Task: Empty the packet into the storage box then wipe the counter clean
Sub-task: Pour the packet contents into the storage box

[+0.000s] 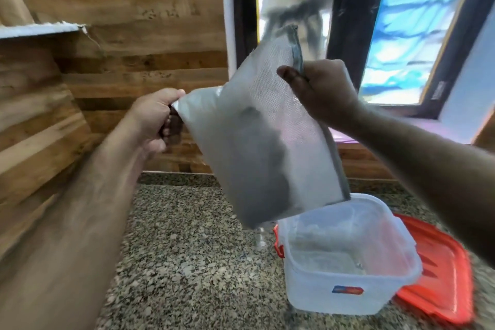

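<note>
A silvery grey packet hangs tilted above the counter, its lower end just over the near-left rim of the storage box. My left hand pinches the packet's upper left corner. My right hand grips its top right edge, higher up. The storage box is translucent white plastic with an orange side clip and a small label, open, standing on the speckled granite counter. Some whitish contents lie in the bottom of the box. The view is motion-blurred.
An orange lid lies on the counter under and behind the box at the right. Wood-pattern wall tiles rise at the back and left. A dark-framed window stands behind the packet, with a ledge below it.
</note>
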Tool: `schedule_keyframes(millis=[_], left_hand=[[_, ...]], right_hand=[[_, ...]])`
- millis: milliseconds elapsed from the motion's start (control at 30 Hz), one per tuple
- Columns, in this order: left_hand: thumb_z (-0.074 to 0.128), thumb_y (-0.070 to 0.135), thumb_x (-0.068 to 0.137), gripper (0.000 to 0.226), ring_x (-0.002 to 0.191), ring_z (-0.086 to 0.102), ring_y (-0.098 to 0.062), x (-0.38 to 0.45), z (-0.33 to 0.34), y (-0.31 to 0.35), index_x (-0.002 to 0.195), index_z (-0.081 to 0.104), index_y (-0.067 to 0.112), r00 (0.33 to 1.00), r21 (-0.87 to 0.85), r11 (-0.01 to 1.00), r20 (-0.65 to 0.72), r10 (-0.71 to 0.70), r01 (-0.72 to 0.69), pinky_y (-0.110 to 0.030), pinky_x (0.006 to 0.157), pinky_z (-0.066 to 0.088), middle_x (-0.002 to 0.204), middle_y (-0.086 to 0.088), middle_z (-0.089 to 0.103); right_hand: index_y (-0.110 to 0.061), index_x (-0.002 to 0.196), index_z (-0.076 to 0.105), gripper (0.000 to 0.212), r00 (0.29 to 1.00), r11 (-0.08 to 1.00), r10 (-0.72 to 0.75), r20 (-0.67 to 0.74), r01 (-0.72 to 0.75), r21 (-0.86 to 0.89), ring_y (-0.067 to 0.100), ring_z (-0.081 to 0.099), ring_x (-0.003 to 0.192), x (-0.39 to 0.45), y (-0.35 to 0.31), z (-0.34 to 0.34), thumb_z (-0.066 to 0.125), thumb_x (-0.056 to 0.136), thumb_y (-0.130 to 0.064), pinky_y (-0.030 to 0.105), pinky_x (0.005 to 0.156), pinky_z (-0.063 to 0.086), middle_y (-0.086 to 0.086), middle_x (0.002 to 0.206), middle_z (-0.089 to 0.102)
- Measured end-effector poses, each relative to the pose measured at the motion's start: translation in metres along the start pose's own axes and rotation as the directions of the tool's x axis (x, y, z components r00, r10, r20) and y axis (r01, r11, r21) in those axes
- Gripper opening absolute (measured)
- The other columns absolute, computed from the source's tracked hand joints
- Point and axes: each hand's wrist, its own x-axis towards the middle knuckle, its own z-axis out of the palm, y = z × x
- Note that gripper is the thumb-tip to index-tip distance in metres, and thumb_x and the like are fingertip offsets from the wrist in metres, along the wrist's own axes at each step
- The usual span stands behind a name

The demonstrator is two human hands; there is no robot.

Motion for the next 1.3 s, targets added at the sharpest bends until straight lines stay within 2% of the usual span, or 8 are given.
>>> schedule_keyframes(millis=[67,200,533,700,867,1033,1167,1300], left_hand=[[0.058,0.032,0.106,0.045,0.032,0.026,-0.01,-0.004,0.01,0.005,0.064,0.047,0.021,0.999,0.025,0.999,0.001,0.039,-0.039,-0.014,0.039,0.022,0.043,0.006,0.033],[0.059,0.03,0.105,0.044,0.034,0.023,-0.012,-0.012,0.026,0.006,0.064,0.046,0.021,0.997,0.06,0.996,-0.026,0.069,-0.067,-0.016,0.041,0.021,0.043,0.005,0.031],[0.057,0.027,0.105,0.043,0.032,0.022,-0.011,-0.034,0.069,0.012,0.066,0.043,0.02,0.995,0.155,0.985,-0.053,0.09,-0.081,-0.014,0.041,0.023,0.041,0.005,0.032],[0.058,0.029,0.104,0.044,0.032,0.024,-0.01,-0.043,0.088,0.02,0.063,0.045,0.021,0.991,0.232,0.968,-0.068,0.111,-0.093,-0.017,0.035,0.024,0.041,0.006,0.034],[0.057,0.03,0.105,0.047,0.03,0.027,-0.008,-0.049,0.105,0.018,0.061,0.045,0.022,0.991,0.273,0.959,-0.084,0.102,-0.076,-0.017,0.036,0.025,0.04,0.008,0.034],[0.058,0.033,0.106,0.044,0.031,0.03,-0.006,-0.051,0.12,0.013,0.064,0.049,0.021,0.992,0.31,0.949,-0.089,0.09,-0.058,-0.026,0.046,0.026,0.04,0.009,0.037],[0.058,0.035,0.107,0.036,0.046,0.037,-0.01,-0.053,0.133,0.013,0.075,0.059,0.018,0.988,0.376,0.925,-0.114,0.102,-0.052,-0.03,0.049,0.032,0.058,0.003,0.045],[0.059,0.035,0.107,0.029,0.054,0.043,-0.012,-0.05,0.147,0.012,0.095,0.071,0.011,0.987,0.417,0.908,-0.117,0.11,-0.051,-0.03,0.052,0.036,0.069,-0.002,0.054]], right_hand=[[-0.013,0.059,0.046,0.059,1.0,1.0,0.006,-0.018,-0.006,-0.013,0.01,0.031,0.041,-0.007,0.008,-0.002,0.058,0.108,-0.045,0.023,0.047,0.025,-0.008,0.047,0.031],[-0.017,0.058,0.04,0.059,0.999,0.999,0.037,-0.022,-0.037,-0.004,0.007,0.03,0.042,-0.026,0.027,0.0,0.056,0.108,-0.045,0.032,0.049,0.024,-0.008,0.047,0.03],[-0.024,0.057,0.041,0.057,0.985,0.964,0.172,-0.026,-0.163,0.208,0.008,0.031,0.04,-0.082,0.058,0.007,0.057,0.11,-0.038,0.019,0.042,0.025,-0.009,0.049,0.035],[-0.005,0.063,0.055,0.065,0.969,0.933,0.246,-0.003,-0.236,0.272,0.023,0.048,0.045,-0.1,0.07,0.01,0.049,0.108,-0.051,0.038,0.045,0.038,0.007,0.052,0.05],[-0.012,0.063,0.053,0.065,0.958,0.91,0.285,0.045,-0.285,0.301,0.028,0.054,0.049,-0.122,0.079,0.008,0.043,0.101,-0.064,0.039,0.047,0.044,0.013,0.057,0.057],[0.001,0.076,0.062,0.069,0.927,0.864,0.359,0.11,-0.374,0.335,0.036,0.066,0.062,-0.142,0.09,0.007,0.047,0.103,-0.061,0.051,0.055,0.056,0.019,0.069,0.066],[-0.001,0.079,0.063,0.064,0.907,0.839,0.396,0.145,-0.421,0.345,0.031,0.067,0.062,-0.156,0.1,0.007,0.052,0.106,-0.057,0.048,0.054,0.057,0.017,0.072,0.068],[-0.017,0.066,0.054,0.052,0.893,0.834,0.427,0.139,-0.449,0.321,0.009,0.054,0.051,-0.165,0.108,0.006,0.054,0.109,-0.047,0.028,0.048,0.044,0.0,0.062,0.058]])
